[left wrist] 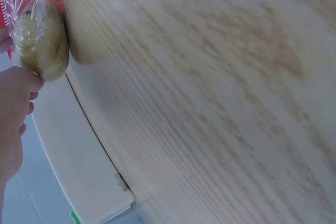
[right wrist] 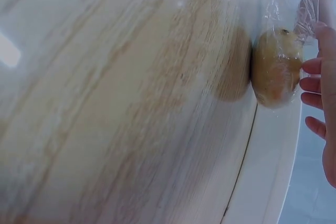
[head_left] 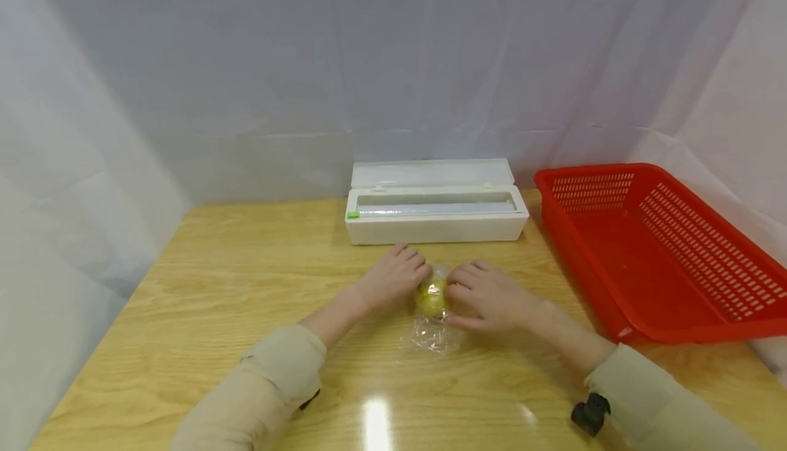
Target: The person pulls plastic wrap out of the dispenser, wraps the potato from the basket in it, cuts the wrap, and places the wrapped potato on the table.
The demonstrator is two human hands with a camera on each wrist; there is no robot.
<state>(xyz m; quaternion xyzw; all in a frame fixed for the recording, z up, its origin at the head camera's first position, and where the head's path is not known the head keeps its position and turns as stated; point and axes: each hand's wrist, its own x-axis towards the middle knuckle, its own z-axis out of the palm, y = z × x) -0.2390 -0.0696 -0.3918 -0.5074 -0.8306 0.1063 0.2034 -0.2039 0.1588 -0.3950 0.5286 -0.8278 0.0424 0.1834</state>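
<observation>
A yellow-green rounded fruit (head_left: pixel 432 301) lies on the wooden table between both hands, covered in clear cling film (head_left: pixel 430 336). The film is crumpled and spreads out on the near side of the fruit. My left hand (head_left: pixel 398 273) is at the fruit's far left side, fingers curled, its thumb tip against the film-covered end in the left wrist view. On the right side, my right hand (head_left: pixel 488 298) has loosely bent, spread fingers touching the wrapped fruit (right wrist: pixel 275 69). Its thumb rests at a loose flap of film (right wrist: pixel 307 17).
Behind the hands stands a white cling film dispenser box (head_left: pixel 436 230) with its lid raised and a film roll (head_left: pixel 433 209) inside. A red plastic basket (head_left: pixel 590 287) with slotted walls sits at the right. White cloth (head_left: pixel 277 61) hangs behind the table.
</observation>
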